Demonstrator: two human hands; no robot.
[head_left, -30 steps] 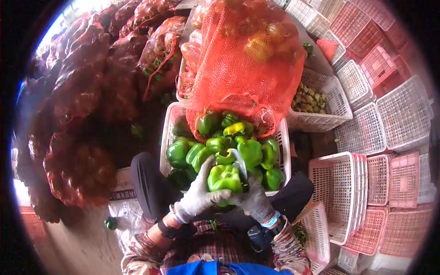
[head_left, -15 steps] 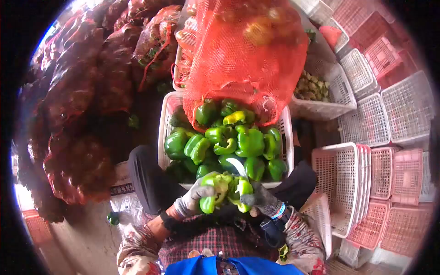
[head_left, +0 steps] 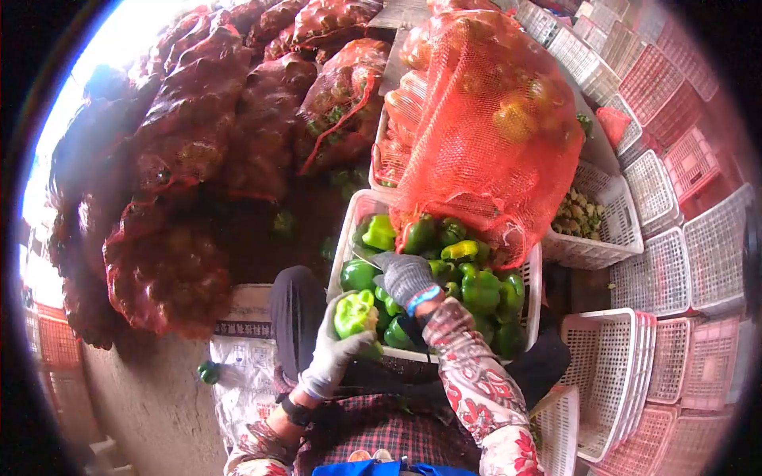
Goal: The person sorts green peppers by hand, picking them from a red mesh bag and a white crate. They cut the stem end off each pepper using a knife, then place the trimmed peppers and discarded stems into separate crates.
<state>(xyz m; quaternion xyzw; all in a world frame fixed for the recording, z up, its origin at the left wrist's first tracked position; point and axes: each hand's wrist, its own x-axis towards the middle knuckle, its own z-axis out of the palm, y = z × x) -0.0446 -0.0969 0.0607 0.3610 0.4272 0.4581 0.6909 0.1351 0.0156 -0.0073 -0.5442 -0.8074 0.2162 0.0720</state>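
Green bell pepper [head_left: 354,312], one: I have it clasped in gloved left hand [head_left: 332,349], at near left corner of white plastic crate [head_left: 344,258]. Gloved right hand [head_left: 406,279], apart from left, wrapped round knife [head_left: 365,259] over crate's left side. Loose green peppers [head_left: 480,289] inside; red mesh sack [head_left: 492,151] overlapping far edge.

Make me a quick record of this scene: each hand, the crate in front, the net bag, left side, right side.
Left hand: gloved, holding a green pepper
Right hand: gloved, over the crate, holding a knife
Crate: white, holding peppers, mostly green
Net bag: red mesh, overlapping the crate's far end
Left side: filled mesh sacks
Right side: pink and white crates
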